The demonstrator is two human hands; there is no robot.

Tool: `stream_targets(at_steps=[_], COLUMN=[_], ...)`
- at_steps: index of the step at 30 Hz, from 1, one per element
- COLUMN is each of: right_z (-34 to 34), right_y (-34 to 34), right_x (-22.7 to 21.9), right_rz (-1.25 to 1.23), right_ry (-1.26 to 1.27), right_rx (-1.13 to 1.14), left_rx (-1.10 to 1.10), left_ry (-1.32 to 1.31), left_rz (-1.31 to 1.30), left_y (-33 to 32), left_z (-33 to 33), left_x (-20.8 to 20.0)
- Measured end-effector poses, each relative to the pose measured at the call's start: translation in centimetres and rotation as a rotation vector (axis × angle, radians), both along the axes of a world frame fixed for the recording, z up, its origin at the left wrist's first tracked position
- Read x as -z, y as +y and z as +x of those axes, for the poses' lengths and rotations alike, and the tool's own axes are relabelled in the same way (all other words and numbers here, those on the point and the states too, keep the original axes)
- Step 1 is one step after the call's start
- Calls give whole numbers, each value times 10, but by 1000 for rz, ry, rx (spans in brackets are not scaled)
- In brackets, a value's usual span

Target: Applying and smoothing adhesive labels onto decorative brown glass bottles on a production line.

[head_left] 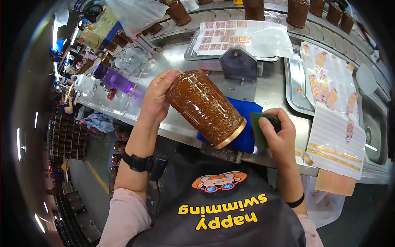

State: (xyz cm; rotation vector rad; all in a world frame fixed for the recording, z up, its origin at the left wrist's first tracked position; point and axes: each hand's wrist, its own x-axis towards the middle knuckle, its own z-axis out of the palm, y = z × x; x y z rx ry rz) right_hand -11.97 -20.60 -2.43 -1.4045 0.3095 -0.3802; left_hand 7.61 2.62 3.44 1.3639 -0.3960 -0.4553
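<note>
My left hand [158, 92] is closed on one end of a glossy brown jar [201, 105] with raised patterns. The jar is held tilted, its gold-banded end [232, 135] pointing down to the right. In my right hand [284, 138] is a scraper [259, 132] with a flat green blade and a dark grip, just right of the gold band; a small gap shows between them. Under the jar lies a blue cloth [248, 108] on the metal bench [175, 61]. Part of my left hand's fingers is hidden behind the jar.
Beyond the jar stands a dark metal bracket [238, 66]. Decal sheets [247, 37] lie on a tray behind it; more sheets [329, 78] and a sink [376, 140] are at the right. A purple bottle [113, 78] lies left. Brown jars [298, 12] line a far conveyor.
</note>
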Motion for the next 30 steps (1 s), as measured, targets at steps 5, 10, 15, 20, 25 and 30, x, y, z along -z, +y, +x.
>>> stream_targets(at_steps=[5,10,15,20,25,30], right_z=[0,-17,-36,-33,-40,-36], right_y=[7,19,38,41,42,44], right_x=[-13,-3,-3,-3,-1,-5], right_rz=[-279,-1066,-1077,-1178,-1135,-1294], right_ry=[-66,-519,-668,-673,-622,-589], right_rx=[53,204,-21,9,106,164], left_rx=[-5,-86,-84,-84,48,38], left_ry=[-85,-247,-222,-132,-160,-188], left_rz=[20,92,79,88,103,143], left_y=[-6,-10,-9,-15,7,3], left_z=[-2,-6,-7,-14,-1,-1], left_x=[-6,-8,-8,-17,-7,-6])
